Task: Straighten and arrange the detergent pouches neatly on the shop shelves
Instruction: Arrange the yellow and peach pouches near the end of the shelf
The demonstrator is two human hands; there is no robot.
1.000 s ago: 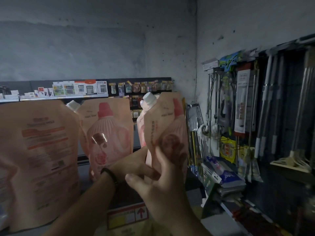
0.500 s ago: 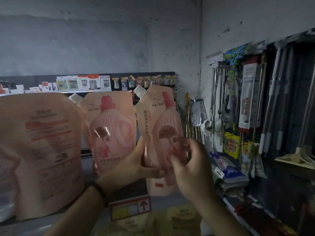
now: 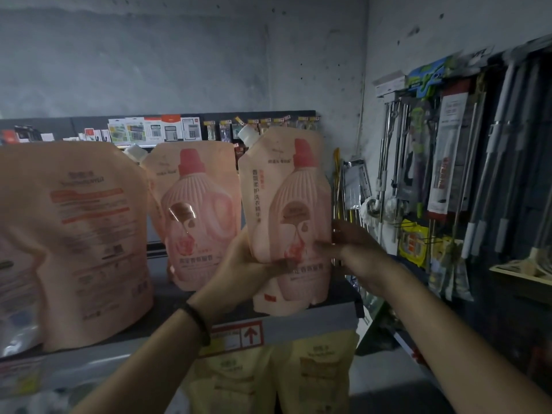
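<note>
A pink detergent pouch (image 3: 286, 204) with a white spout cap stands upright at the right end of the top shelf (image 3: 313, 319), front facing me. My left hand (image 3: 248, 264) grips its lower left edge, thumb across the front. My right hand (image 3: 352, 249) holds its right edge, fingers on the front. A second pink pouch (image 3: 197, 216) stands just left of it. A large pink pouch (image 3: 74, 234) stands at the far left with its back label facing out.
Yellow pouches (image 3: 268, 375) fill the shelf below. A red arrow price label (image 3: 236, 336) sits on the shelf edge. Mops and packaged cleaning tools (image 3: 448, 174) hang on the right wall. Calculator boxes (image 3: 155, 130) line a far shelf.
The held pouch has turned from folded and side-on to flat and upright with its front out, and its base has come down onto the shelf. My right hand moved to its right edge.
</note>
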